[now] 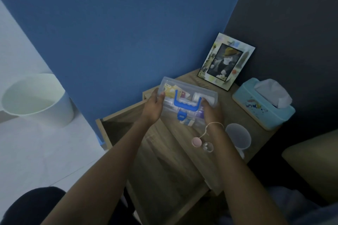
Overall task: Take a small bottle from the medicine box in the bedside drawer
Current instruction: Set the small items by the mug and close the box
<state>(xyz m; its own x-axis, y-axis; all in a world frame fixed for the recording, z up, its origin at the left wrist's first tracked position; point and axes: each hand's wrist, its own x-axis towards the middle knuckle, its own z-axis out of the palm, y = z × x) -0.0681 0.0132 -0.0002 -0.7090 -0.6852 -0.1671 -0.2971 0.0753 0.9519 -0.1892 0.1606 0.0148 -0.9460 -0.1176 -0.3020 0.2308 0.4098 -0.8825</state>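
A clear plastic medicine box [188, 89] with a blue handle [186, 103] and a blue latch [181, 115] is held over the wooden bedside table [230, 113]. My left hand [153, 107] grips its left end and my right hand [212, 113] grips its right end. The lid is down. Through the plastic I see yellow packets and a small white bottle [201, 96] near the right end. Below my arms the open wooden drawer [164, 166] stretches toward me, its inside looking bare. A thin cord with round charms hangs from my right wrist.
On the table top stand a picture frame [225, 61] at the back, a light blue tissue box [263, 104] at the right and a clear cup [237, 137] near the front edge. A white bin [36, 98] stands on the floor at the left. Blue wall behind.
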